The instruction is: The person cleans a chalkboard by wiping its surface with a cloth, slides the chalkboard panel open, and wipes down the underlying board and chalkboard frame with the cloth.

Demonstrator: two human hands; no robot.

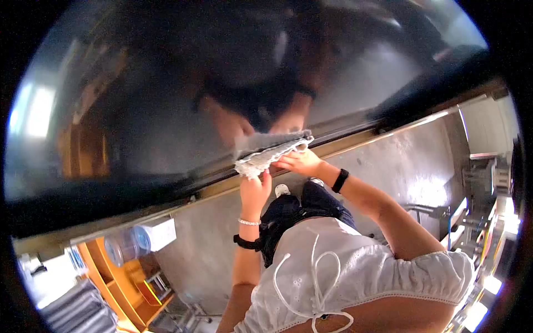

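A pale grey, fluffy-edged cloth (266,157) is held against the lower part of a large, dark, glossy panel (166,111), just above its frame edge. My left hand (255,191) grips the cloth's left end from below, thumb up and the other fingers partly hidden. At the cloth's right part, my right hand (301,162) has its fingers closed on the lower edge. The panel mirrors the cloth and both hands.
Along the panel's bottom runs a light-coloured ledge (222,187). Below left stand an orange wooden shelf unit (114,288) and a clear water bottle (121,250). A grey floor (194,244) lies beneath, and metal-framed furniture (438,211) is at the right.
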